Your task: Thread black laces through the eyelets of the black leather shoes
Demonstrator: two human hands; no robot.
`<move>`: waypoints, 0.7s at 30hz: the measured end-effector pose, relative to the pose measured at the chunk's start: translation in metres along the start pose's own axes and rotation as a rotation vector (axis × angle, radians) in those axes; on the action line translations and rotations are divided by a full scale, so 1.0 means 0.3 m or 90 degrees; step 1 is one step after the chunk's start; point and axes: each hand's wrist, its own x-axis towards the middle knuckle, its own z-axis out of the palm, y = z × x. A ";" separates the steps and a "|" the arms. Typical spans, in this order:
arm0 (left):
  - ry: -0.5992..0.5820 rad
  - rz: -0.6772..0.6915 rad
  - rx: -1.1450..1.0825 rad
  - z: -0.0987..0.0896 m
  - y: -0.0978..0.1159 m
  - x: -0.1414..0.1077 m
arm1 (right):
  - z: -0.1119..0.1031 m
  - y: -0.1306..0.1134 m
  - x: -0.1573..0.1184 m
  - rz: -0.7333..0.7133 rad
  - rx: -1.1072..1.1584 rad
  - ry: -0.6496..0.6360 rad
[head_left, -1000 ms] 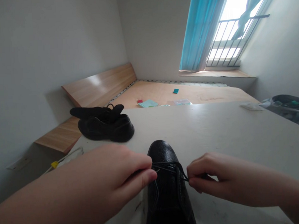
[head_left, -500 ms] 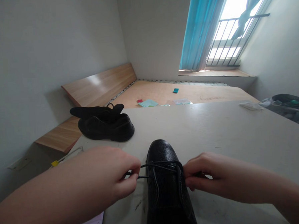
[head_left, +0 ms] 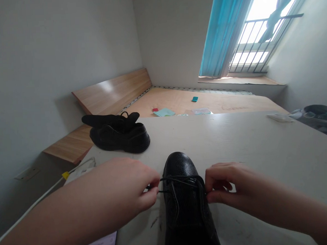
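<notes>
A black leather shoe [head_left: 179,165] lies in front of me with its toe pointing away. Its black shoelace [head_left: 180,178] crosses over the tongue near the toe. To the left of the shoe, my left hand [head_left: 140,184] is closed, pinching the shoelace, whose two strands run taut from the fingers to the shoe. My right hand [head_left: 224,181] is at the opposite side, thumb and fingers closed against the eyelet flap's edge. What those right fingertips hold is hidden.
More black footwear [head_left: 120,137] is piled at the table's far left. A phone [head_left: 104,244] lies under my left forearm, near a white cable [head_left: 50,190]. The white table [head_left: 235,140] meets a bed board [head_left: 228,101] beyond. A grey bin [head_left: 320,116] stands at right.
The view has shifted slightly, moving everything a little to the right. My right fingers have bent more and risen slightly by the shoe's side. The left hand keeps its pinch on the shoelace.
</notes>
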 end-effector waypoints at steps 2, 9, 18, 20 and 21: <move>-0.003 -0.011 -0.009 -0.008 0.006 0.004 | 0.005 -0.005 -0.004 0.025 0.010 -0.018; 0.026 0.030 -0.027 -0.010 0.002 -0.004 | 0.023 0.001 -0.020 0.015 0.034 0.008; 0.010 0.041 -0.067 -0.013 0.004 -0.005 | 0.027 -0.005 -0.041 0.020 0.041 -0.006; 0.011 0.034 -0.063 -0.006 0.007 0.001 | 0.027 -0.020 -0.046 0.028 0.025 0.002; 0.014 0.027 -0.054 -0.001 0.011 0.006 | 0.029 -0.030 -0.048 0.029 0.020 0.007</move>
